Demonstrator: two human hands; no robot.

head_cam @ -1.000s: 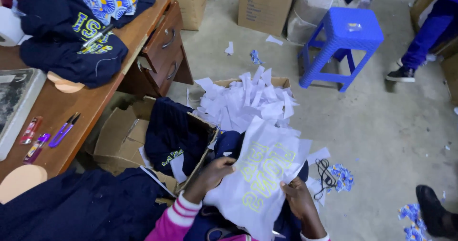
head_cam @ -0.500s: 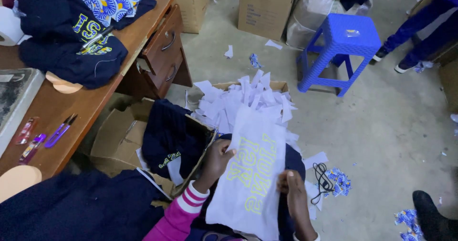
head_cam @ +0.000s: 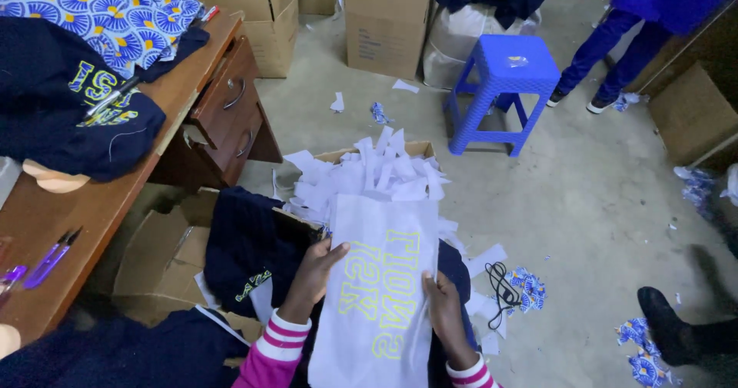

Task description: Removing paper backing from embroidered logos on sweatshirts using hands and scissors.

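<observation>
White sheet point(head_cam: 380, 296) with yellow lettering, edges held by left hand point(head_cam: 314, 269) and right hand point(head_cam: 444, 309) fingers

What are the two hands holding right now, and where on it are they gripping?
Both hold a white backing sheet with yellow-green lettering: the left hand grips its left edge and the right hand its right edge, about halfway down.

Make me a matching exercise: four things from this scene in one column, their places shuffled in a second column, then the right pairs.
Things:
1. white sheet
2. blue stool
3. patterned cloth
4. paper scraps

Places:
A. heaped in an open box on the floor
B. held between both hands
C. standing on the floor near a person's legs
D. lying on the wooden desk

Pairs: 1-B, 2-C, 3-D, 4-A
</observation>
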